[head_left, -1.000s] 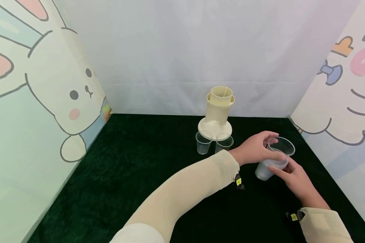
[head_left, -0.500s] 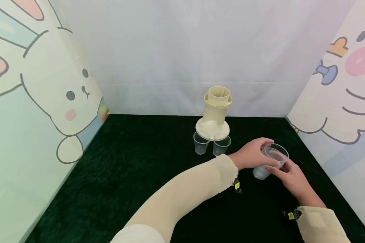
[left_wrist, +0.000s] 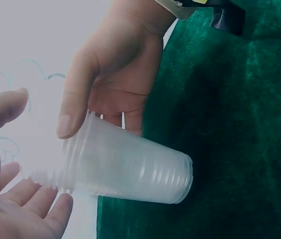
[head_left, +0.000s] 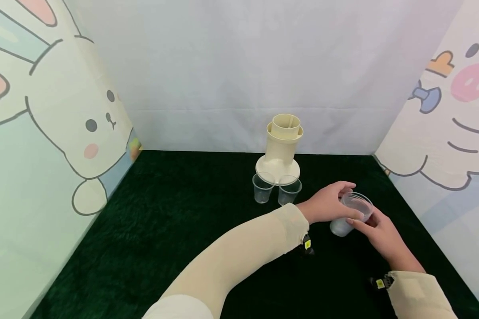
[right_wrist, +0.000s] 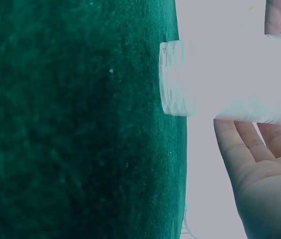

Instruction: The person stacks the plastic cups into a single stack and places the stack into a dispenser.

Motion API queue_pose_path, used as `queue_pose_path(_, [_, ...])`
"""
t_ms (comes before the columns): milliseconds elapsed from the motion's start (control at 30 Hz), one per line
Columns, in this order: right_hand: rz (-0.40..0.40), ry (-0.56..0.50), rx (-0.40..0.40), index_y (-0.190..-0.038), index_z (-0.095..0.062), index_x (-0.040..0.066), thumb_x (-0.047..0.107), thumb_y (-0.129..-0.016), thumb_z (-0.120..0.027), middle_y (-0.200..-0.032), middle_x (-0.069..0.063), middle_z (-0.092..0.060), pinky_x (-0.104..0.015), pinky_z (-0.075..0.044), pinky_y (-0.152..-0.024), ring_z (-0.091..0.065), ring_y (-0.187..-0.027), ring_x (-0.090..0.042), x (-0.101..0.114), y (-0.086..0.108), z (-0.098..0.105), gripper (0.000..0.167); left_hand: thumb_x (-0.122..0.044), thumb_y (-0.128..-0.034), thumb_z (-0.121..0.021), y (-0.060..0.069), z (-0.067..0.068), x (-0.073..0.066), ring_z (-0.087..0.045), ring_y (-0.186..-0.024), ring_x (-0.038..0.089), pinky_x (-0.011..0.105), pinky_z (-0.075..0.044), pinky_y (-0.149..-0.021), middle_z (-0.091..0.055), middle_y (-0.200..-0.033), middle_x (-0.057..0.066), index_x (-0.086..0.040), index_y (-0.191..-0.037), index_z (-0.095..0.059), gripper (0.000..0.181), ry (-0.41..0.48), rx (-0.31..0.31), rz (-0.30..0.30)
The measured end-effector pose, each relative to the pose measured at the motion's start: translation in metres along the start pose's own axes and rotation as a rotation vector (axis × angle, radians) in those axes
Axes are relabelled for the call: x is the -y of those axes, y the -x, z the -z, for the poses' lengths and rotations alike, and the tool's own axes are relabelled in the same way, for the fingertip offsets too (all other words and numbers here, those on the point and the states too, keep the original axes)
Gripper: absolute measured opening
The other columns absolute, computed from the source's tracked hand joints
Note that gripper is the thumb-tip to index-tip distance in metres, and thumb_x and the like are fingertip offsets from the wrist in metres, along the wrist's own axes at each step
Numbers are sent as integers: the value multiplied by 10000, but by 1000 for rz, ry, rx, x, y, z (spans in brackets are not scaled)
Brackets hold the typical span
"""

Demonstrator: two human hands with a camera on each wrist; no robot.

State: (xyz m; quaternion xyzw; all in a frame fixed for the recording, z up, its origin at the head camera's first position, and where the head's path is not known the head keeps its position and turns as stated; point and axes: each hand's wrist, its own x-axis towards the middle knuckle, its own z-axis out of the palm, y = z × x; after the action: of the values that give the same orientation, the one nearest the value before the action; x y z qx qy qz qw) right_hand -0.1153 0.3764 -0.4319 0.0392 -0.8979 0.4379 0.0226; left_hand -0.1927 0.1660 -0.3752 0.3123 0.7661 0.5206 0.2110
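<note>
Nested clear plastic cups (head_left: 341,227) tilt between both hands above the green cloth; their rims lie close together. Curved round the upper part near the rims is the left hand (head_left: 329,204), its thumb on the near side. From the right, the right hand (head_left: 386,237) grips the stack with its thumb in front. In the left wrist view the ridged stack (left_wrist: 135,167) lies sideways, the right hand (left_wrist: 118,69) above it and the left hand (left_wrist: 11,209) at the rim end. The right wrist view shows the base of the stack (right_wrist: 175,79), with much glare.
Two clear cups (head_left: 262,189) (head_left: 289,192) stand side by side just in front of a cream cylindrical holder (head_left: 281,148) with a round base. Dark green cloth (head_left: 143,230) covers the table; a white curtain (head_left: 223,75) hangs behind, with cartoon-printed panels at both sides.
The upper cup has sunk down into the cups beneath, so its rim sits lower and closer to theirs. The left hand has moved down with it. The view has shifted slightly.
</note>
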Motion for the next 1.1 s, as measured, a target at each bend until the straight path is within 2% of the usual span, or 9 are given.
queue_pose_path(300, [-69, -7, 15, -1574, -352, 61, 417, -1050, -606, -1475, -229, -482, -128, -490, -800, -532, -1083, 37, 3, -1, 0, 682, -303, -889, -841, 2, 10, 0, -521, -1278, -10, 185, -475, -986, -561, -1401, -156, -280, -1500, -495, 703, 11, -40, -7])
queue_pose_path(500, [-78, -20, 7, -1577, -346, 59, 430, -1046, -609, -1464, -224, -485, -129, -490, -801, -530, -1066, 63, 4, 2, 1, 699, -296, -898, -833, 4, 20, -3, -535, -1286, 30, 177, -466, -995, -576, -1379, -149, -269, -1491, -504, 679, 9, -47, -13])
queue_pose_path(700, [-93, -26, 16, -1575, -356, 65, 448, -1039, -615, -1456, -211, -497, -141, -488, -810, -548, -1102, -13, 5, 1, 0, 708, -293, -928, -802, 16, 42, -4, -525, -1282, 15, 179, -424, -1054, -566, -1412, -119, -240, -1516, -478, 673, 39, -44, -90])
queue_pose_path(867, [-101, -15, 7, -1574, -362, 66, 448, -1034, -623, -1454, -202, -503, -148, -481, -807, -549, -1129, -72, 5, 0, 0, 711, -323, -935, -795, 29, 62, -2, -503, -1297, -5, 222, -410, -1095, -544, -1443, -114, -234, -1537, -450, 700, 113, -42, -148])
queue_pose_path(1033, [-92, -18, 5, -1571, -363, 61, 432, -1034, -630, -1454, -200, -502, -141, -480, -807, -542, -1112, -25, 5, 0, 0, 705, -306, -931, -803, 44, 84, 8, -484, -1345, 41, 282, -390, -1136, -532, -1459, -99, -207, -1553, -432, 731, 141, -94, -192])
queue_pose_path(1100, [-86, -21, 5, -1572, -360, 63, 425, -1036, -630, -1455, -197, -497, -137, -479, -810, -534, -1112, -11, 5, 1, 0, 701, -303, -926, -809, 50, 92, 12, -481, -1356, 60, 272, -390, -1130, -530, -1462, -97, -200, -1557, -430, 743, 139, -128, -197])
